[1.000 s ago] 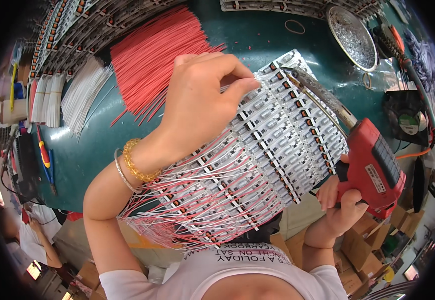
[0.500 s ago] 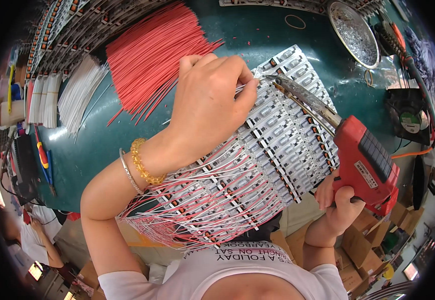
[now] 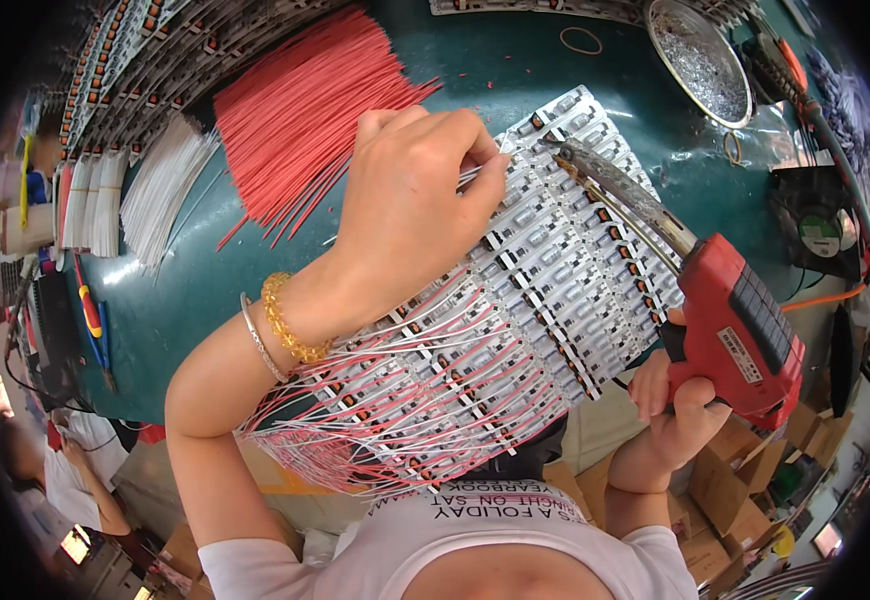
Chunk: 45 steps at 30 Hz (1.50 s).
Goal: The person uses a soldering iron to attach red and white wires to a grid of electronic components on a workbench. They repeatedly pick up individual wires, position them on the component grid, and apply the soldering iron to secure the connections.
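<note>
Thumb and forefinger of my left hand (image 3: 410, 195) are pinched on a thin white wire, only a short bit of which shows, over the upper left edge of a panel of small circuit boards (image 3: 545, 250). Red and white wires (image 3: 395, 400) are attached along the panel's lower left part and hang over its side. My right hand (image 3: 680, 410) is closed round the handle of a red soldering gun (image 3: 740, 330). Its long metal tip reaches up and left over the panel, a little right of my left fingertips, and appears apart from them.
A pile of red wires (image 3: 305, 110) lies beyond my left hand, with white wires (image 3: 165, 180) beside it. A metal bowl of scraps (image 3: 700, 65) and a small fan (image 3: 817, 220) stand at the right. Pliers (image 3: 90, 310) lie at the left. Another person (image 3: 65, 460) sits at far left.
The soldering gun has shifted slightly right and toward me, its tip moving off from my left fingertips. My left hand stays pinched, drifting a touch left.
</note>
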Each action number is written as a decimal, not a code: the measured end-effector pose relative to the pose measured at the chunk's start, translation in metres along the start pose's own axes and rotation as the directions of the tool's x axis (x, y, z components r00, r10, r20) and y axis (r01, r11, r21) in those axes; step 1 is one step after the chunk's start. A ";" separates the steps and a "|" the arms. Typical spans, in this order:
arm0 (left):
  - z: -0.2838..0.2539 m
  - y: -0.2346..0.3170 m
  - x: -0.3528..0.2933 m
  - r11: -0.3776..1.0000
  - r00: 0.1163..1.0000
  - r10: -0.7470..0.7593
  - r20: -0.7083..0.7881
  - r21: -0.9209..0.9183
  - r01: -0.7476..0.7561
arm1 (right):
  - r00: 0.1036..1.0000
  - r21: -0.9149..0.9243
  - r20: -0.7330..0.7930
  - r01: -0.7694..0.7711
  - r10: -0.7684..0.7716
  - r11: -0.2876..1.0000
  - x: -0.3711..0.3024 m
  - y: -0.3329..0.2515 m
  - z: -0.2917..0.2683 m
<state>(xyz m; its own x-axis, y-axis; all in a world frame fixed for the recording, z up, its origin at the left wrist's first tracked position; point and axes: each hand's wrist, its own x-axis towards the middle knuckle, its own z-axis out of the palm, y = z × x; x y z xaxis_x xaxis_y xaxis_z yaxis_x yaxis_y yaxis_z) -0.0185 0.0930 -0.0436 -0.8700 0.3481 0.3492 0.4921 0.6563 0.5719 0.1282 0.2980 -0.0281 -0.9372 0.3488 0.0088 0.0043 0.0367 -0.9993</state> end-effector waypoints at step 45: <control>-0.127 -0.106 -0.055 0.506 0.986 -0.026 -0.162 0.849 0.153 | 0.993 0.285 0.112 0.010 -0.044 0.958 -0.025 0.013 -0.039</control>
<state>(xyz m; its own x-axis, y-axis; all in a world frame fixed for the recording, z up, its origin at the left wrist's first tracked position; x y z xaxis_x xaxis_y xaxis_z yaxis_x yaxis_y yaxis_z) -0.0191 -0.0807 -0.0287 -0.8663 0.2175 0.4497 0.0904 0.9536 -0.2871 0.1651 0.3262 -0.0397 -0.9696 0.2400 0.0485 -0.1049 -0.2284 -0.9679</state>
